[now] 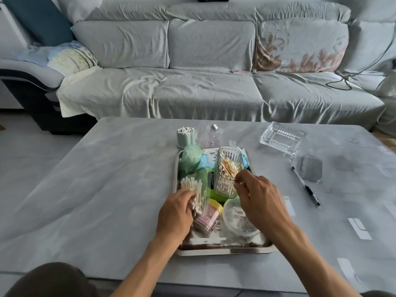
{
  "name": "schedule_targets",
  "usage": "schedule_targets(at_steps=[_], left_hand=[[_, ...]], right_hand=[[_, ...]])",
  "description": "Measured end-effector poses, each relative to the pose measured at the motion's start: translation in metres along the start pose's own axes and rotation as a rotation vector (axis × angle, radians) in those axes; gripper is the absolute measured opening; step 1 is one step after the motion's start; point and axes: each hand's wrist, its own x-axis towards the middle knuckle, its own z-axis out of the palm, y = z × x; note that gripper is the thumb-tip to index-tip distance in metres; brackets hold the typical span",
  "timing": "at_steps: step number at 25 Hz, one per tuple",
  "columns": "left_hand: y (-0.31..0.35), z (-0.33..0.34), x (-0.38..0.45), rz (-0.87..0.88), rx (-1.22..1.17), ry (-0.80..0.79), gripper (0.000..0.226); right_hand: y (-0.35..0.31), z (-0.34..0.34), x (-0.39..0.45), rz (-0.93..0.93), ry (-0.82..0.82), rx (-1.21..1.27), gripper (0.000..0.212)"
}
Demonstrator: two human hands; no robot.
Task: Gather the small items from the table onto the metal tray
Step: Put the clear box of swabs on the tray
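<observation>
Metal tray point(225, 250) lies under both hands; left hand point(176, 213) grips a cotton-swab bundle point(191, 188), right hand point(262, 200) pinches something small. Pen point(305, 186) lies on the bench right of the right hand, pointing away.

Soft, even daylight fills the room with a cool grey-blue cast, and nothing is harshly lit. The glossy bench point(107, 189) carries pale window-like reflections along its right side and broad milky sheen across its top. Shadows are faint and diffuse, darkest under the forearms and along the near rim of the metal tray point(225, 250), which shows a bright specular strip. The left hand point(177, 211) and the cotton swabs point(192, 189) it touches are smeared by motion blur; the right hand point(261, 198) is sharper. Wide-angle distortion bows the sofa point(214, 82) and bench edges toward the corners. Fine detail is soft throughout.
</observation>
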Motion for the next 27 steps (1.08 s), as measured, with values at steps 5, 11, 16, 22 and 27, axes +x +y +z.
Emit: schedule_targets(at_steps=[5,11,16,22,27], left_hand=[[0.015,-0.003,0.004,0.112,0.122,-0.094,0.059],[-0.005,0.002,-0.019,0.270,-0.022,-0.077,0.031],[0.023,0.015,-0.026,0.192,-0.148,-0.068,0.035],[0.017,0.008,-0.025,0.173,-0.061,-0.218,0.043],[0.011,0.008,-0.026,0.071,0.033,-0.250,0.053]], right_hand=[[0.012,-0.005,-0.009,0.003,0.001,0.002,0.010],[0.020,-0.010,-0.014,-0.008,0.026,-0.008,0.011],[0.025,-0.014,-0.015,-0.027,0.030,0.022,0.006],[0.030,-0.019,-0.018,-0.027,0.026,0.011,0.007],[0.028,-0.019,-0.020,-0.041,0.026,0.003,0.006]])
